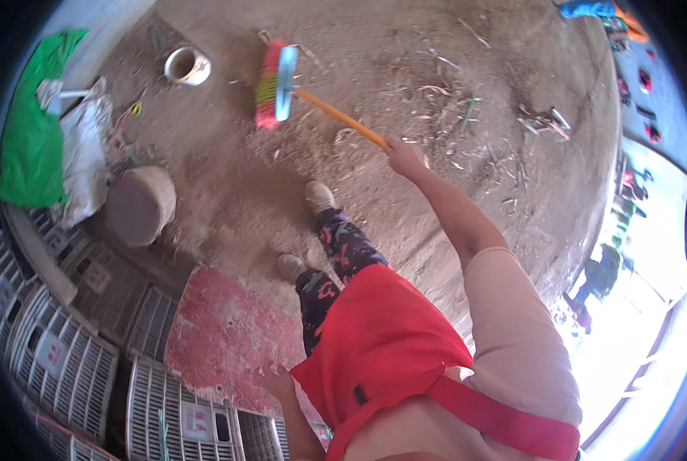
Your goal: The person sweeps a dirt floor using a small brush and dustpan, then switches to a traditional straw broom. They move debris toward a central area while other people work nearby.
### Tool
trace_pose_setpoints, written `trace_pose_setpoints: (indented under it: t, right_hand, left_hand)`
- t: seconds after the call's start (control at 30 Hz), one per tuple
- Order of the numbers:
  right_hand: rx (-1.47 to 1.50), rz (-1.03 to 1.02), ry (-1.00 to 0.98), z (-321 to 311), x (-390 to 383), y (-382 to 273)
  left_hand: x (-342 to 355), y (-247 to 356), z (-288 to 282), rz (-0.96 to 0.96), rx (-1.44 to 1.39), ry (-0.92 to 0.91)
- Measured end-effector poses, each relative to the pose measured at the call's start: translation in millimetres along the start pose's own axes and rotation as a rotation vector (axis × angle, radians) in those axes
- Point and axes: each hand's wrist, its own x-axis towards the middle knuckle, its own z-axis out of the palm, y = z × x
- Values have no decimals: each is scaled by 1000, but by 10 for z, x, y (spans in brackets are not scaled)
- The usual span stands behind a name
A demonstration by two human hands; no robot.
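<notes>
My right hand [409, 159] is closed around the orange handle of a broom [342, 117], with the arm stretched out ahead. The broom's head has a light blue block and red and yellow-green bristles, slightly blurred, over the dirt floor [236, 177]. Beside my red apron, my left hand [274, 380] hangs low with its fingers loosely apart and nothing visible in them. It is nearest to a worn red board [228, 330], which it overlaps in the picture; I cannot tell whether they touch. Straw and twig litter [443, 100] is scattered to the right of the broom.
A white bucket [188, 67] stands at the far left, and a larger round tub [139, 206] is nearer. Green cloth [39, 131] and a white sack [86, 150] lie along the left wall. Slatted plastic crates [63, 376] crowd the near left. A bright opening [620, 307] is at right.
</notes>
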Motion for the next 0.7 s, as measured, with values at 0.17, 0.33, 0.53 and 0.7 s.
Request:
trace_pose_setpoints:
  t: [0.17,0.33,0.53,0.7]
  right_hand:
    - [38,299,120,212,-554,2570]
    - [-119,758,160,-413,-1510,2648]
    - [80,660,166,767,-2935,3226]
    - [145,236,22,911,-3083,1554]
  left_hand:
    - [174,217,193,304,-112,-57]
    - [182,532,10,325,-280,-67]
    - [206,358,-171,398,-157,-4]
    - [118,113,-146,451,-178,-1]
